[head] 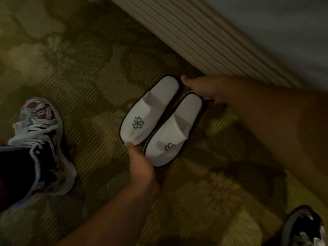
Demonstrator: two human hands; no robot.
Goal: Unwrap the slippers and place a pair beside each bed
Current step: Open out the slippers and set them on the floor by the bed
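Note:
A pair of white slippers with dark trim and a grey logo lies side by side on the carpet next to the bed: the left slipper (150, 110) and the right slipper (174, 129). Their heels point toward the bed. My left hand (142, 164) is at the toe ends. Its thumb rests on the left slipper's toe edge, and its fingers are hidden under the right slipper's toe. My right hand (204, 89) is at the heel ends, with the thumb stretched out by the left slipper's heel and the fingers curled at the right slipper's heel.
The striped bed skirt (204, 38) and the pale bedding (287, 23) run diagonally across the upper right. Patterned olive carpet (79, 77) covers the floor. My left shoe (40, 139) stands at the left and my right shoe (305, 228) at the bottom right. The light is dim.

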